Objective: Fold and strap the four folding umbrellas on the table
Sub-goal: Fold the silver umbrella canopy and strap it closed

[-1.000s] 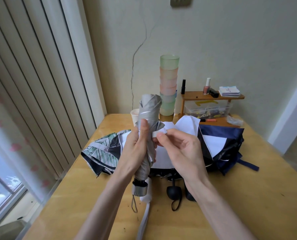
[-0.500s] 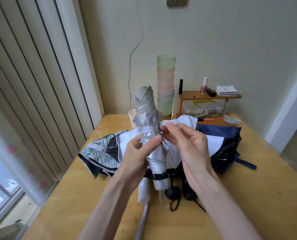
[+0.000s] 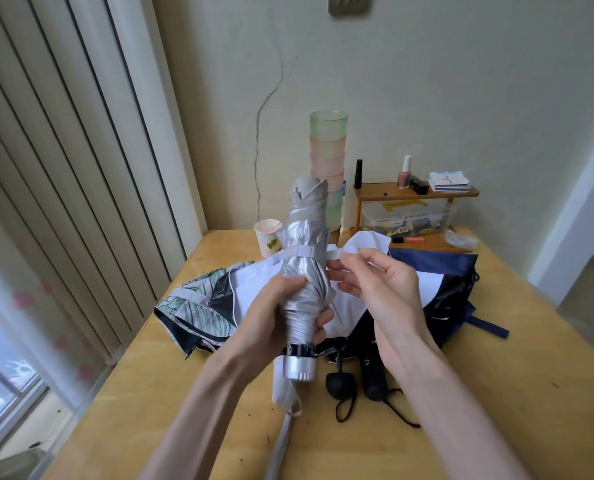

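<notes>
The left hand (image 3: 274, 317) grips the rolled, glossy silver umbrella (image 3: 302, 275) upright above the wooden table (image 3: 496, 393). The right hand (image 3: 382, 289) pinches its flat white strap (image 3: 300, 251), banded round the crinkled fabric. Other umbrellas (image 3: 434, 268) lie limp behind.

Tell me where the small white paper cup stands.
Head view: the small white paper cup stands at the far edge of the wooden table, left of the rolled silver umbrella and the pastel cup stack.

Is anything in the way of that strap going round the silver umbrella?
Nothing visible is. The right hand pinches the free end of the strap right beside the silver umbrella. The left hand grips the umbrella lower down, below the strap.
</notes>
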The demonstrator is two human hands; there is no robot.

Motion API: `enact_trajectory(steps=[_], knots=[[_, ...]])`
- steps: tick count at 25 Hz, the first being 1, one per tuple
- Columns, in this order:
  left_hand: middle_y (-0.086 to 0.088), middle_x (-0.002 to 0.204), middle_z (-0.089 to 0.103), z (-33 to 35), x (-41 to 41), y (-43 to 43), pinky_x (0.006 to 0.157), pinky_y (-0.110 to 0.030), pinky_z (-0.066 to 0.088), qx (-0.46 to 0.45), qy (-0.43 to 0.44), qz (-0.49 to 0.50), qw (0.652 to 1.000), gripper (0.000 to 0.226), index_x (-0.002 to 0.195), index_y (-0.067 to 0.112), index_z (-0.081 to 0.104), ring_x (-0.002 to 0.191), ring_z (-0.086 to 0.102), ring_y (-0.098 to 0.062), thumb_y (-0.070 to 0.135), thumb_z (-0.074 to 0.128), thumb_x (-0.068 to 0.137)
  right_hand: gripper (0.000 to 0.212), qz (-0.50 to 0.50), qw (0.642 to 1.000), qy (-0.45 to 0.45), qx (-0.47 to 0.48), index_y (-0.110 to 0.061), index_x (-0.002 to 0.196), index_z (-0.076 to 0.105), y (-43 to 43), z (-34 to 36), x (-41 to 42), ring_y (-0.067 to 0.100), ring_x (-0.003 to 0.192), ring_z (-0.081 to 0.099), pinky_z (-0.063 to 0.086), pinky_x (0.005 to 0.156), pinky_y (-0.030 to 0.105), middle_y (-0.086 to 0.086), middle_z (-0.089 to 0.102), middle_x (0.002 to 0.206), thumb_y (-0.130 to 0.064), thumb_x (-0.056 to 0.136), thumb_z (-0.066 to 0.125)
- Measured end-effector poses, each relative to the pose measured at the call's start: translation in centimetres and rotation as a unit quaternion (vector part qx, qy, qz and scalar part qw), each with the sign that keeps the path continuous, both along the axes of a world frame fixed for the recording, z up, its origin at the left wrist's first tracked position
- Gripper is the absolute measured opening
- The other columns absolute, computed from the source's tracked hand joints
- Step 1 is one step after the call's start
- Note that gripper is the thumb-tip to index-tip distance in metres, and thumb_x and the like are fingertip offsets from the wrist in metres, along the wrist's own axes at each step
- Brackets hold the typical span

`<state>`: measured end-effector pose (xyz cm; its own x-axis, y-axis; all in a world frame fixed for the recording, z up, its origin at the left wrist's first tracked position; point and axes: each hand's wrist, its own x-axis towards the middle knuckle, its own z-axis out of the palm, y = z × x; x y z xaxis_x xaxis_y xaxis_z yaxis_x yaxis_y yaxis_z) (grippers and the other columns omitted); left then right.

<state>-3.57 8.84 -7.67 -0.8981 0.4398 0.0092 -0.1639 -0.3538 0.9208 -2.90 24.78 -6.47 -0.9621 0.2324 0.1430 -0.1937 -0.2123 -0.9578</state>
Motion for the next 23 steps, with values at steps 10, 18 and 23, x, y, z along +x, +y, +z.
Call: enact_trajectory(steps=[10,18,23], knots=[[-0.014,0.08,0.064,-1.0,0.4,2.3,0.041,-0.021,0.046,0.079,-0.045,0.048,0.995,0.031,0.099,0.01,0.073,0.054,0.054,-0.018,0.036,0.063,0.085,0.014,-0.011,0.999,0.027,0.019,-0.007,0.095,0.072,0.5,0.1,-0.2,0.023,0.095,0.079,0.06,0.093,0.034,0.006,0.082,0.095,-0.016,0.104,0.066],[-0.013,0.075,0.036,-0.8,-0.7,2.1,0.036,-0.02,0.03,-0.041,0.017,0.058,0.997,0.064,0.096,0.012,0.07,0.038,0.03,-0.014,0.071,0.046,0.1,0.015,-0.028,0.998,0.027,0.046,-0.003,0.091,0.069,1.4,-0.2,-0.5,0.022,0.092,0.08,0.061,0.09,0.036,0.008,0.082,0.09,-0.008,0.104,0.063],[-0.019,0.082,0.04,0.0,-0.6,1.2,0.036,-0.019,0.03,-0.043,0.083,0.105,0.99,0.051,0.079,0.012,0.064,0.04,0.028,-0.014,0.049,0.044,0.108,0.013,-0.097,0.994,0.036,-0.028,0.002,0.097,0.072,2.4,0.4,-0.8,0.021,0.089,0.079,0.057,0.081,0.025,0.011,0.081,0.084,-0.005,0.102,0.062]])
